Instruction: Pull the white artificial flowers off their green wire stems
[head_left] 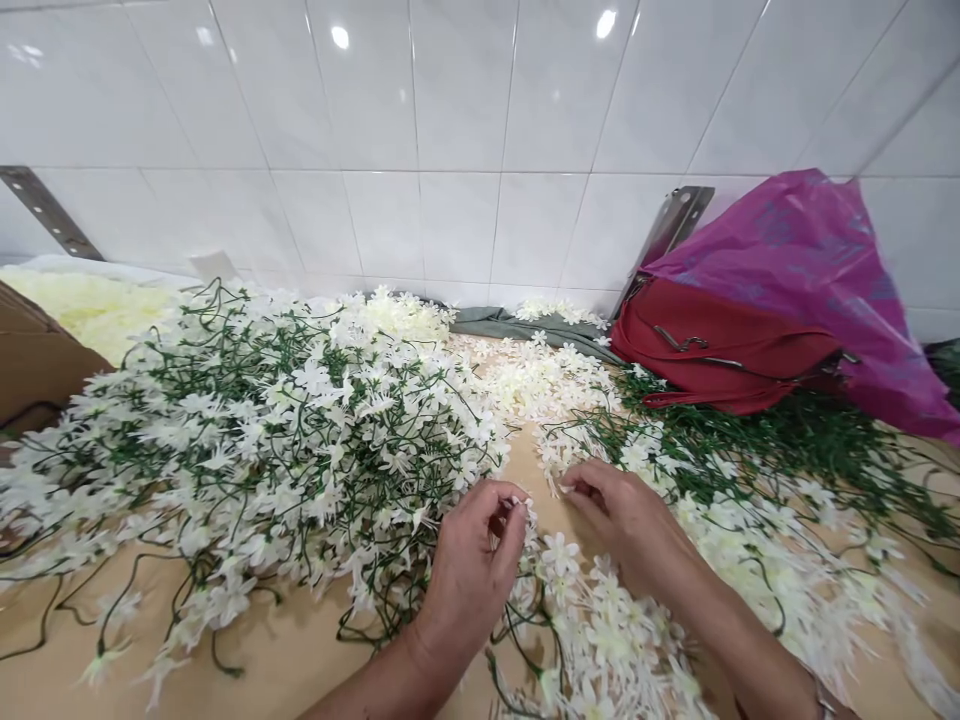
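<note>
My left hand [469,565] is curled, its thumb and fingers pinched on a small white artificial flower [519,503] at the end of a green stem. My right hand [626,520] is closed in a pinch beside it, its fingertips on a white flower piece [564,488]. Both hands hover over a strand of white flowers [600,630] that runs toward me. A large heap of green wire stems with white flowers [262,440] lies left of my hands.
Loose white flower heads [547,380] are piled at the back by the tiled wall. More stems with flowers [787,500] spread to the right. A red bag [720,350] under a magenta plastic bag [810,260] sits at the right rear. A cardboard box [30,360] stands at the left.
</note>
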